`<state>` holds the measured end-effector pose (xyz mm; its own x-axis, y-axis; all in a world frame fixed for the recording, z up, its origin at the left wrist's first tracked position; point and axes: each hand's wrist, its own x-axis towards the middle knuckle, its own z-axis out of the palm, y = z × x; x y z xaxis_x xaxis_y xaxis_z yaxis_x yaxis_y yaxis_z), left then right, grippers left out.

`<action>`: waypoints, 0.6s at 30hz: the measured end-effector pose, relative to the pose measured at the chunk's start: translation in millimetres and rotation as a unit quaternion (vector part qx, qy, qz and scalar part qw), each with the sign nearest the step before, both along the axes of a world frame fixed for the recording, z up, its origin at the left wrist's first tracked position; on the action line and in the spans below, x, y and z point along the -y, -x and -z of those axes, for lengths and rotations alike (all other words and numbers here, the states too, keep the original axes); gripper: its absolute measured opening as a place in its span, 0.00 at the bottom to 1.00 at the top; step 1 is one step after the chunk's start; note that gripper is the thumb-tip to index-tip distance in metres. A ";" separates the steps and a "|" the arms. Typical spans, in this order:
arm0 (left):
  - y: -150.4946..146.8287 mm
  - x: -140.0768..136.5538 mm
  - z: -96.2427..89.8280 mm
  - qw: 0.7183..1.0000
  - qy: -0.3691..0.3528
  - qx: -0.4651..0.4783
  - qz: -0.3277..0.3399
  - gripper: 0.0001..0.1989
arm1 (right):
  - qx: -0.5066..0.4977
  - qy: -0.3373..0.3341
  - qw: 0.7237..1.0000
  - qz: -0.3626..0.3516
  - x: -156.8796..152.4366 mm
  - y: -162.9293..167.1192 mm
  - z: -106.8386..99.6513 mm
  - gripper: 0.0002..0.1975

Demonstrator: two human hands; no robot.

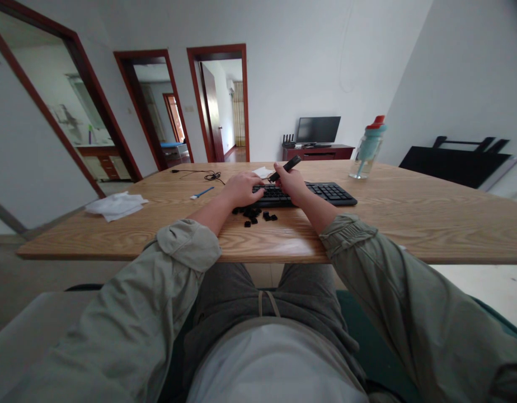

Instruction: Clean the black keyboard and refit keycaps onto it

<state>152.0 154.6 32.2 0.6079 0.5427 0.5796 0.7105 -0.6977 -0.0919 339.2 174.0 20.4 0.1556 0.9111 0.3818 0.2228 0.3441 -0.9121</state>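
A black keyboard (pixel 332 193) lies on the wooden table in front of me. My left hand (pixel 241 189) rests over its left part, fingers stretched out and thumb apart, with nothing visible in them. In my right hand (pixel 290 182), above the middle of the keys, is a black-handled tool (pixel 292 163). Its handle slants up to the right and its lower end points down at the keyboard; the tip is too small to make out. Loose black keycaps (pixel 252 214) lie in a small heap just in front of the keyboard. Both hands hide some of the keys.
A blue-handled brush (pixel 202 193) and a coiled black cable (pixel 214 176) lie left of the keyboard. Crumpled white tissue (pixel 116 206) sits at the table's left end, another white piece (pixel 262 172) behind my hands. A water bottle (pixel 367 148) with a red lid stands back right.
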 end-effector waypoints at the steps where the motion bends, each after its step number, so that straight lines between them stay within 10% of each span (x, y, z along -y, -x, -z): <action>1: 0.7 -0.5 -0.2 1.000 -0.007 0.003 -0.012 0.15 | -0.002 -0.001 1.000 0.000 0.5 0.2 -0.2 0.27; 18: -0.7 7.5 -2.4 0.998 0.014 0.060 0.015 0.15 | -0.005 0.002 1.000 0.002 -2.6 -1.2 1.3 0.25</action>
<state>152.7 147.0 34.6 0.5513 0.5415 0.6347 0.6937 -0.7202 0.0119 340.5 176.6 19.2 0.1634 0.9119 0.3765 0.2148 0.3396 -0.9157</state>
